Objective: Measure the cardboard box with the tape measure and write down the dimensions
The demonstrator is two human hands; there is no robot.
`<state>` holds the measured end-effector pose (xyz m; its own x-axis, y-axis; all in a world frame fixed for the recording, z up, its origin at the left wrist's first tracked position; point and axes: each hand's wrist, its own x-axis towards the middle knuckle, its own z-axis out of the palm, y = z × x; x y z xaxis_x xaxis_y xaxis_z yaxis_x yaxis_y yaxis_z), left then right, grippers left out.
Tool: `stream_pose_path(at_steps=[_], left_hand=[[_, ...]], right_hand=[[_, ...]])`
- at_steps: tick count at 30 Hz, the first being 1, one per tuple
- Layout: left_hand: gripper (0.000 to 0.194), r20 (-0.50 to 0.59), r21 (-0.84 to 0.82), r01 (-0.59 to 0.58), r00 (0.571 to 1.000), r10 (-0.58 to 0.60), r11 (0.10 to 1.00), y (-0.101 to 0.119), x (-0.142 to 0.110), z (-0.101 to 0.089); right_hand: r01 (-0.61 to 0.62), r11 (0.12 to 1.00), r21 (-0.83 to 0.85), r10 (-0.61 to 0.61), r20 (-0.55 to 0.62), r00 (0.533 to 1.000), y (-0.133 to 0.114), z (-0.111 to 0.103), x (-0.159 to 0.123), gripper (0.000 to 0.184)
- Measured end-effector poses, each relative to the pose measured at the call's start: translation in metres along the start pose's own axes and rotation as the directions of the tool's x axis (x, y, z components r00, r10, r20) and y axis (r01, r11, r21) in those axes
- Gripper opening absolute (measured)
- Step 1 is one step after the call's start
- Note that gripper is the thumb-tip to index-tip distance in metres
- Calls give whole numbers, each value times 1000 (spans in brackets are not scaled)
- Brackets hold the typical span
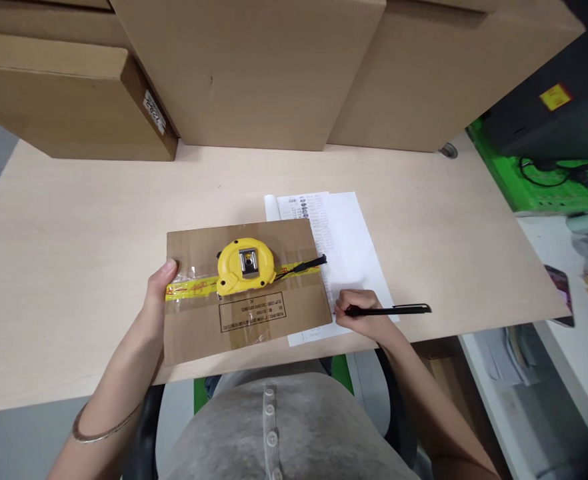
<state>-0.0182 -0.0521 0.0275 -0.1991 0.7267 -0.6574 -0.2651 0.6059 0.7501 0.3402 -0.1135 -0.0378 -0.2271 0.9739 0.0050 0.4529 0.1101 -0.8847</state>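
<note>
A small cardboard box with yellow tape and printed text lies in front of me. At its left edge my left hand grips it, thumb on top and the other fingers hidden. On the box rests a yellow tape measure with a metal belt clip and a black wrist strap. My right hand is closed around a black pen, close to the box's right edge. Beneath that hand are sheets of paper with writing, partly covered by the box.
Large cardboard boxes stand along the back of the table, with a smaller one at left. To the right are a green crate with black cables and a phone on a white surface.
</note>
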Motion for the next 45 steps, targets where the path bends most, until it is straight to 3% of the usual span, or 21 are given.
stream_pose_path(at_steps=[6, 19, 24, 28, 32, 36, 40, 43, 45], left_hand=[[67, 84, -13, 21, 996, -20, 1000, 3, -6, 3], [79, 116, -1, 55, 992, -55, 998, 6, -10, 7], [77, 138, -9, 51, 989, -49, 999, 4, -8, 4], [74, 167, -41, 73, 984, -65, 996, 3, -8, 3], [73, 138, -32, 70, 988, -65, 997, 6, -13, 6], [58, 128, -63, -32, 991, 40, 997, 8, -14, 11], [55, 156, -100, -204, 963, 218, 974, 6, -3, 12], [63, 179, -101, -285, 937, 299, 953, 3, 9, 7], [66, 216, -87, -377, 896, 387, 922, 0, 18, 1]], right_hand=[[-3, 1000, -3, 3, -7, 1000, 1, 0, 0, 30], [-6, 1000, -17, 5, -14, 1000, 6, -1, -1, 31], [-75, 996, -40, 76, 38, 996, 1, -1, 1, 32], [-197, 972, -124, 201, 17, 979, -3, -6, 4, 45], [-375, 866, -331, 340, -160, 927, -10, -20, 16, 55], [-518, 628, -581, 411, -318, 854, -19, -26, 32, 55], [-527, 436, -730, 423, -351, 836, -24, -20, 39, 51], [-501, 360, -787, 424, -341, 839, -29, -21, 41, 50], [-496, 339, -799, 365, -374, 853, -39, -27, 45, 50]])
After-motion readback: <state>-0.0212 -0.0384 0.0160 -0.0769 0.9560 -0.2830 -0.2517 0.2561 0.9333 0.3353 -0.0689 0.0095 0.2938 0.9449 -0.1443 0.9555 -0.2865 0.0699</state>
